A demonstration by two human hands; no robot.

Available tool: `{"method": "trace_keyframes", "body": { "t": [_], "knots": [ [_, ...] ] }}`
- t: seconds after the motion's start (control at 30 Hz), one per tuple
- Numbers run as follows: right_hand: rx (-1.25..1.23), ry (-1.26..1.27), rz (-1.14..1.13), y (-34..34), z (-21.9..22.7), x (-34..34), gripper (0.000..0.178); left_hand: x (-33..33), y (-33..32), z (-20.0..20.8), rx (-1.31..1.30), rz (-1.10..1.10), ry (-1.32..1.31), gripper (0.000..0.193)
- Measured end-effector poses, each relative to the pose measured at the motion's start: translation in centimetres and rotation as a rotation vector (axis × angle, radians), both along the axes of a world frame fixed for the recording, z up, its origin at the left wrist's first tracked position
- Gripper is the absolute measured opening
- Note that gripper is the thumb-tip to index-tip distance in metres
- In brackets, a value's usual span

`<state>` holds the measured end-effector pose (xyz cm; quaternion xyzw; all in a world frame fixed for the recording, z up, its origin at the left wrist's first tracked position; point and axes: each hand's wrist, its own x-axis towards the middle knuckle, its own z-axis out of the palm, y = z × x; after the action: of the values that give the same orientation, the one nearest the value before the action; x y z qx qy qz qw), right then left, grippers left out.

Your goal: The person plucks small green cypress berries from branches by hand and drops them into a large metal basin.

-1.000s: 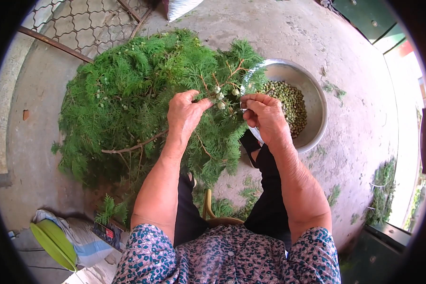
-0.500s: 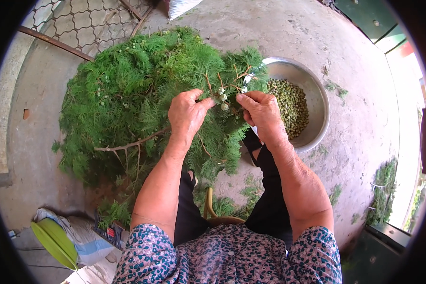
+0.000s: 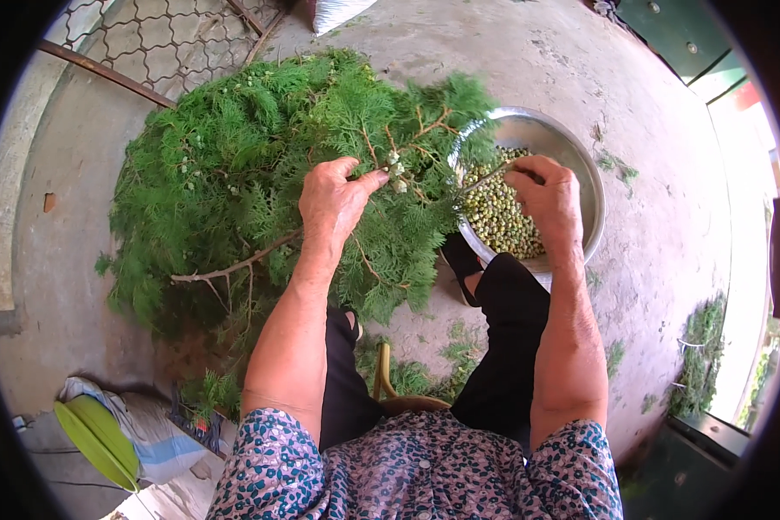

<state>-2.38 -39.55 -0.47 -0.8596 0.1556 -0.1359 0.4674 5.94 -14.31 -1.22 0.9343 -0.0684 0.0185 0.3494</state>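
A heap of green, feathery conifer branches (image 3: pixel 234 156) lies on the ground in front of me. My left hand (image 3: pixel 334 204) pinches one leafy branch beside a small cluster of pale green cones (image 3: pixel 396 172). Over the near part of a wide metal basin (image 3: pixel 591 191), my right hand (image 3: pixel 546 195) is closed, thumb against fingers. A thin twig (image 3: pixel 485 179) runs from its fingertips back to the foliage. Inside the basin lies a layer of small round green-brown cones (image 3: pixel 503 217). Whether a cone is also between my right fingers is hidden.
Green bits litter the concrete floor (image 3: pixel 650 234), and more cut foliage (image 3: pixel 700 355) lies at the right. A lime-green plastic basin (image 3: pixel 100 442) and a pale sack (image 3: pixel 160 433) stand at the lower left. Wire mesh (image 3: pixel 165 39) leans at the back left.
My right hand has moved right, from the cone cluster to over the basin, with the twig now showing at its fingertips. My left hand keeps its pinch, shifted slightly left.
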Motion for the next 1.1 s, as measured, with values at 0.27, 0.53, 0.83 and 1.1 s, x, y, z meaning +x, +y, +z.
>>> {"method": "trace_keyframes", "body": {
  "t": [0.27,0.53,0.83,1.1],
  "knots": [
    [-0.600,-0.138,-0.287,-2.3,-0.9,0.8,0.022,-1.1,-1.4,1.2,0.061,-0.073,0.010,0.039],
    [-0.139,-0.163,0.192,8.4,0.7,1.3,0.026,-2.6,-2.5,0.4,0.108,-0.178,-0.171,0.027],
    [0.379,0.012,0.199,8.6,0.5,2.0,0.013,-2.4,-1.7,0.6,0.018,-0.184,-0.083,0.029],
    [-0.227,-0.216,-0.031,0.1,-0.8,0.9,0.025,-0.8,-0.1,0.6,-0.047,-0.088,0.009,0.039]
  ]
}}
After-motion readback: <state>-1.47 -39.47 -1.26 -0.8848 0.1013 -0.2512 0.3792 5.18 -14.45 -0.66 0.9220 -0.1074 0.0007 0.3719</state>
